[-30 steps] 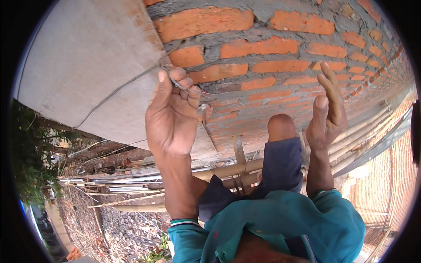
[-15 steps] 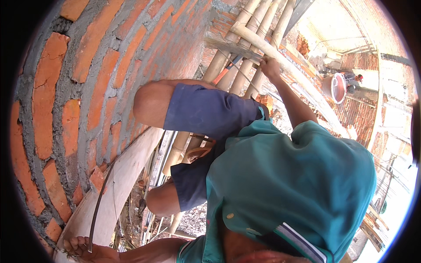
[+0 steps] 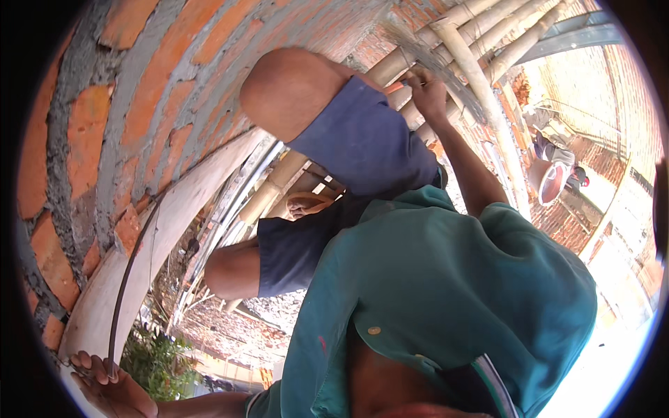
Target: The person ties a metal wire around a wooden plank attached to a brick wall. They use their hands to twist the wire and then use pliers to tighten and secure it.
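At the lower left, my left hand [image 3: 104,383] is closed, its fingers curled round the lower end of a thin dark metal rod [image 3: 127,272]. The rod slants up along a pale wooden board [image 3: 178,202] towards the brick wall. Up beyond my raised right knee, my right hand [image 3: 426,89] is closed at a bundle of thin grey wires [image 3: 411,45]. The wires slant across bamboo poles, and their strands look blurred. A small piece of an orange-red handle [image 3: 395,87] shows beside this hand.
A brick wall [image 3: 90,132] with rough grey mortar rises close on the left. Bamboo scaffold poles [image 3: 467,56] cross the upper right. Below are a sandalled foot [image 3: 310,203], leafy plants [image 3: 157,362] and rubble. Another person [image 3: 577,180] is near a round tub [image 3: 550,182] at far right.
The view has tilted, bringing plants in at the lower left. My right knee appears higher and larger. The wire bundle slants more steeply and extends past my right hand. My left hand stays at the rod.
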